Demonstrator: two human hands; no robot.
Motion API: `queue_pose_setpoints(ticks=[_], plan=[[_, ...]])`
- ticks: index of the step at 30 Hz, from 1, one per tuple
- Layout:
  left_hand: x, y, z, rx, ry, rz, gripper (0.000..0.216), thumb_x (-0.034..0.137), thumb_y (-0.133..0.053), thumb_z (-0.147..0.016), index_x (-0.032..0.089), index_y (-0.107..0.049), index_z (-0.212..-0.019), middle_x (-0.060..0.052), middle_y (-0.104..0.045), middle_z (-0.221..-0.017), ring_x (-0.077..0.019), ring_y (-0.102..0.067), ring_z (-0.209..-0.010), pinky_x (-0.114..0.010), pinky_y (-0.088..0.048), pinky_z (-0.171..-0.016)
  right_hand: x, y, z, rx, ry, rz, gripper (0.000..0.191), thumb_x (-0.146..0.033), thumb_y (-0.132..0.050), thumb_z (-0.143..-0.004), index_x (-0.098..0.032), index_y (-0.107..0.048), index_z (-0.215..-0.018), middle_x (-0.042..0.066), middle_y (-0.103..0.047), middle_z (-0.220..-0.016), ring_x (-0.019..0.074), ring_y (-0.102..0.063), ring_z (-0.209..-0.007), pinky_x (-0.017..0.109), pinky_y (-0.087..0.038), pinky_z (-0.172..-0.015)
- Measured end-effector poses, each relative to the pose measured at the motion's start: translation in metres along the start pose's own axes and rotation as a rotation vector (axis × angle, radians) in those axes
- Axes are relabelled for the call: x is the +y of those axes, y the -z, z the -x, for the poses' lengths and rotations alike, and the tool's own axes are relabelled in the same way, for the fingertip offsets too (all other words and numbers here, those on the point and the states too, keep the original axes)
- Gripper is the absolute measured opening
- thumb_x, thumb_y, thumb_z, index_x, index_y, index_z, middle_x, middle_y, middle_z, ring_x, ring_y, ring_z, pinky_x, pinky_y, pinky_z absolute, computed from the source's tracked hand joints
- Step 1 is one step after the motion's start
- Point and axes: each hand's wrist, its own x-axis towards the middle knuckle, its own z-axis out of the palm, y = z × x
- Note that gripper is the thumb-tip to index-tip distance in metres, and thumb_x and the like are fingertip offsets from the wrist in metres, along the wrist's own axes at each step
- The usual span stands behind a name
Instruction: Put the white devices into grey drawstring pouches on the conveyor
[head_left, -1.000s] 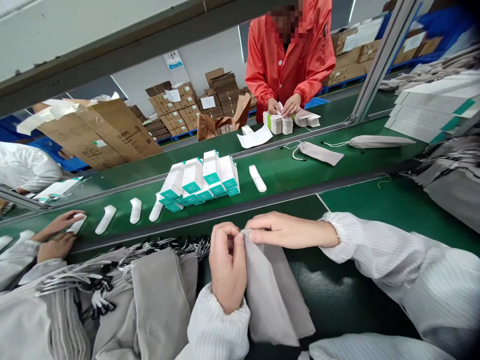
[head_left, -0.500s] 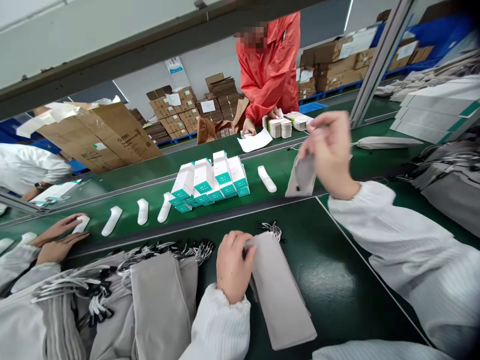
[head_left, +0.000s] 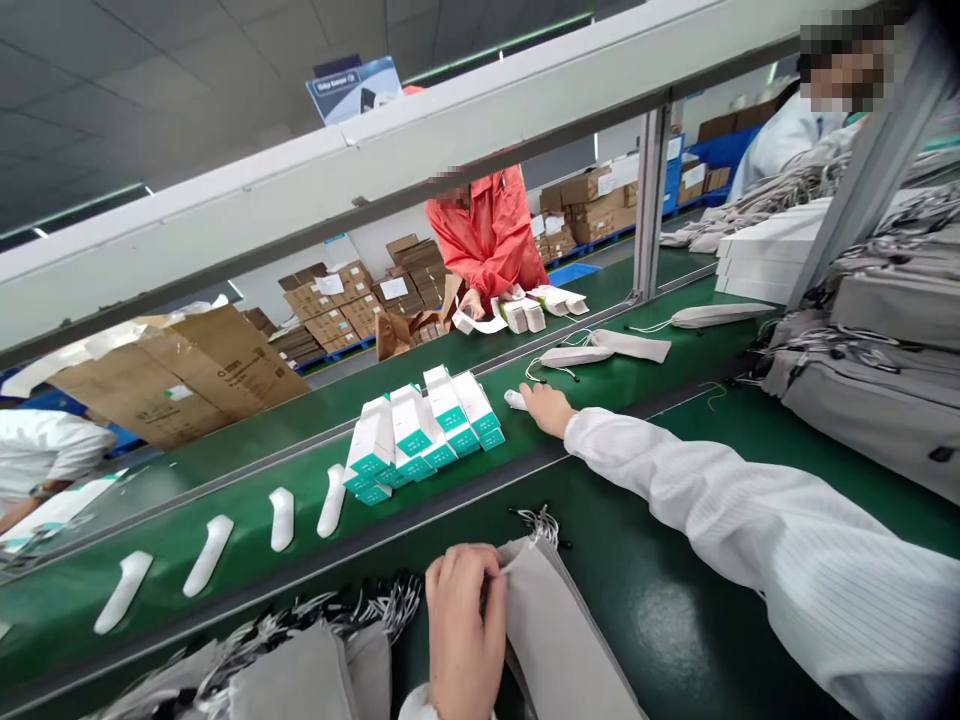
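My left hand pinches the mouth of a grey drawstring pouch that lies on the dark green bench in front of me. My right hand is stretched out over the green conveyor belt and closes on a white oblong device lying there, just right of a cluster of white and teal boxes. More white devices lie in a row on the belt to the left.
A heap of grey pouches with cords lies at my left. Filled pouches rest on the belt beyond my hand. A person in a red coat handles leaflets across the line. Stacked grey pouches and white boxes sit right.
My right hand let go of the pouch it was lifting over the belt and dropped to the white device beside the boxes. The view tilted upward. The left hand kept hold of its pouch.
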Motion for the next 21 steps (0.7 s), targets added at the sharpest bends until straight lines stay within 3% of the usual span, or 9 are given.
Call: queue_pose_setpoints(ticks=[3,5,7,10,12,15,17,19,21], plan=[[0.001,0.004,0.004,0.037,0.02,0.26,0.015,0.025,-0.05,-0.095,0.022,-0.051,-0.081,-0.001,-0.059,-0.08,-0.0169,-0.054,-0.075,-0.027,-0.041,-0.068,0.012,0.021,0.008,0.056,0.022,-0.174,0.07,-0.004,-0.06,-0.082,-0.01,-0.031,-0.145,0.025,-0.047,-0.136,0.0319,-0.053,-0.124,0.044,-0.047,-0.098],[0.001,0.002,0.005,0.058,0.039,0.4,0.019,0.03,-0.054,-0.094,0.021,-0.051,-0.077,0.001,-0.053,-0.073,-0.0152,-0.049,-0.067,-0.025,-0.038,-0.061,0.012,0.038,0.022,0.081,0.064,-0.305,0.085,-0.009,-0.059,-0.084,-0.018,-0.01,-0.152,0.02,-0.044,-0.14,0.0252,-0.057,-0.119,0.037,-0.051,-0.094],[0.003,-0.001,0.003,0.067,0.067,0.481,0.023,0.032,-0.06,-0.091,0.021,-0.051,-0.073,0.001,-0.05,-0.07,-0.0142,-0.046,-0.064,-0.024,-0.035,-0.059,0.001,0.054,0.046,0.041,0.151,-0.621,0.095,-0.018,-0.06,-0.087,-0.027,0.008,-0.152,0.015,-0.045,-0.139,0.021,-0.064,-0.109,0.034,-0.056,-0.085],[0.01,-0.005,-0.003,0.055,0.109,0.533,0.023,0.032,-0.066,-0.087,0.02,-0.054,-0.07,0.001,-0.05,-0.069,-0.0136,-0.046,-0.065,-0.024,-0.034,-0.06,-0.029,0.07,0.092,-0.119,0.328,-1.312,0.102,-0.028,-0.071,-0.083,-0.04,0.004,-0.151,0.012,-0.044,-0.138,0.0217,-0.07,-0.093,0.038,-0.06,-0.075],[0.015,-0.004,-0.008,0.051,0.123,0.545,0.022,0.03,-0.068,-0.085,0.019,-0.057,-0.069,0.001,-0.049,-0.07,-0.0132,-0.046,-0.065,-0.023,-0.035,-0.06,-0.049,0.071,0.122,-0.219,0.414,-1.565,0.106,-0.03,-0.079,-0.077,-0.045,-0.002,-0.148,0.011,-0.042,-0.139,0.0216,-0.072,-0.086,0.04,-0.06,-0.072],[0.025,0.002,-0.015,0.085,0.077,0.541,0.019,0.028,-0.072,-0.081,0.019,-0.061,-0.069,-0.001,-0.053,-0.076,-0.0139,-0.052,-0.072,-0.022,-0.041,-0.064,-0.067,0.065,0.152,-0.325,0.488,-1.563,0.091,-0.033,-0.075,-0.083,-0.044,-0.011,-0.146,0.009,-0.047,-0.133,0.0189,-0.071,-0.084,0.034,-0.058,-0.069],[0.03,0.007,-0.019,0.2,0.042,0.532,0.018,0.027,-0.075,-0.079,0.019,-0.063,-0.068,-0.003,-0.057,-0.087,-0.0152,-0.057,-0.083,-0.022,-0.045,-0.072,-0.072,0.061,0.162,-0.328,0.579,-1.389,0.054,-0.035,-0.062,-0.093,-0.032,-0.036,-0.141,0.007,-0.054,-0.123,0.018,-0.067,-0.094,0.033,-0.055,-0.078],[0.031,0.011,-0.022,0.35,0.059,0.537,0.018,0.028,-0.077,-0.076,0.019,-0.064,-0.067,-0.005,-0.058,-0.096,-0.0174,-0.058,-0.097,-0.022,-0.048,-0.079,-0.071,0.059,0.167,-0.315,0.701,-1.169,0.025,-0.032,-0.051,-0.098,-0.02,-0.06,-0.119,0.007,-0.06,-0.11,0.0177,-0.06,-0.103,0.033,-0.048,-0.091],[0.028,0.014,-0.023,0.444,0.109,0.556,0.021,0.03,-0.08,-0.073,0.019,-0.064,-0.067,-0.005,-0.06,-0.095,-0.0192,-0.058,-0.101,-0.022,-0.05,-0.078,-0.068,0.063,0.17,-0.388,0.735,-1.048,0.017,-0.028,-0.053,-0.096,-0.017,-0.066,-0.1,0.004,-0.062,-0.096,0.0153,-0.057,-0.098,0.031,-0.044,-0.091]])
